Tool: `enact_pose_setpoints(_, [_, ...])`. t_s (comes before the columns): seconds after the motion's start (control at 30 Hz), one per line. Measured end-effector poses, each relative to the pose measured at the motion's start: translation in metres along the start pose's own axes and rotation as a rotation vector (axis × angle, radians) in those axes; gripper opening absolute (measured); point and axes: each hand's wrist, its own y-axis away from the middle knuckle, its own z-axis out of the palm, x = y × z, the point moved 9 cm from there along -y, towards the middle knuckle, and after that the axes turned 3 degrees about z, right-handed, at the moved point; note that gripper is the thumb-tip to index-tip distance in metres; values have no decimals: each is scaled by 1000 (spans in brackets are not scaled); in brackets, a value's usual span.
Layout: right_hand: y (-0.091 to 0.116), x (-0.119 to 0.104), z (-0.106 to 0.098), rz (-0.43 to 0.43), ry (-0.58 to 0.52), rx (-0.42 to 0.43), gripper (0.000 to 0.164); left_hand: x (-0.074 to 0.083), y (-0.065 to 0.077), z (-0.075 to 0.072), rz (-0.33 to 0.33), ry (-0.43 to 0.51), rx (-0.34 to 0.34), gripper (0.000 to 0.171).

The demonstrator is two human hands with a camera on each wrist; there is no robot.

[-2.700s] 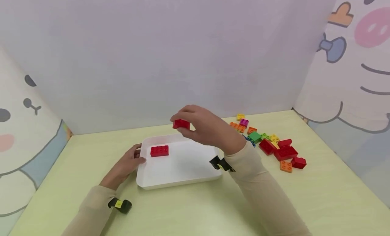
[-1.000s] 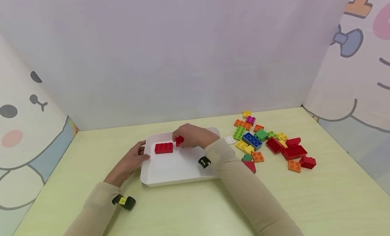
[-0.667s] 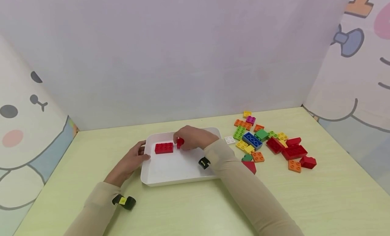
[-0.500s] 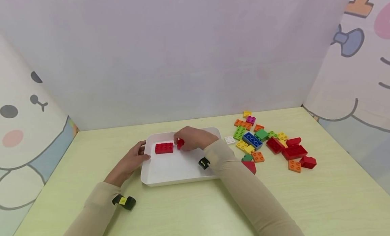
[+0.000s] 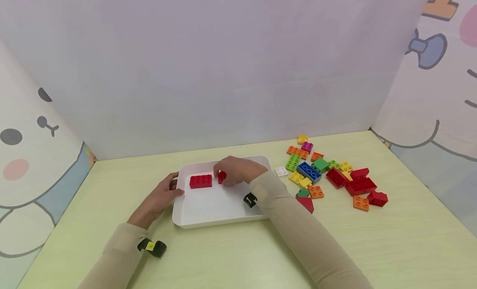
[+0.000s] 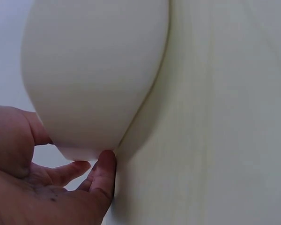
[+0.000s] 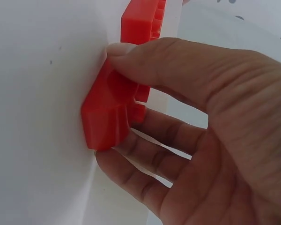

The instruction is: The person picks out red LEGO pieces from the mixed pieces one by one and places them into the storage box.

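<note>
Inside the white tray, my right hand pinches a small red toy brick between thumb and fingers. In the right wrist view this brick has a sloping, curved side and a few studs, and it sits right at the tray floor; the fingers partly cover it. Just left of it lies a red studded block, studs up. My left hand grips the tray's left side, thumb over the rim. In the left wrist view its fingertips reach under the tray's outer wall.
Several loose bricks lie on the table right of the tray, among them a blue brick, a lime brick, a white brick and a large red brick. A pale wall stands behind the table.
My right hand has lowered the red brick from above the tray to its floor, beside the studded block. Over the last second it shifted slightly right. My left hand stays at the tray.
</note>
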Motion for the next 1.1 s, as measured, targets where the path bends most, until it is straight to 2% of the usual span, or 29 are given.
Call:
enact_pose_setpoints(0.2, [5, -1, -6, 2, -10, 7, 32, -1, 0, 3, -13, -2, 3, 67])
enact_pose_setpoints(0.37, [24, -11, -32, -27, -11, 97, 39, -2, 0, 3, -13, -7, 4, 68])
enact_pose_setpoints(0.57, [85, -37, -87, -148, 8, 307, 38, -2, 1, 4, 0, -4, -11, 67])
enact_pose_setpoints(0.73, [144, -53, -117, -291, 37, 490, 36, -2, 1, 4, 0, -7, -16, 68])
enact_pose_setpoints(0.93, [205, -60, -142, -491, 89, 770, 28, -1, 0, 3, 9, -15, -19, 68])
enact_pose_setpoints(1.0, [218, -61, -145, -534, 103, 826, 27, 0, 0, 2, 13, -20, -19, 68])
enact_pose_setpoints(1.1, [228, -62, -146, -563, 107, 850, 27, 2, 1, 3, 19, -21, -23, 69])
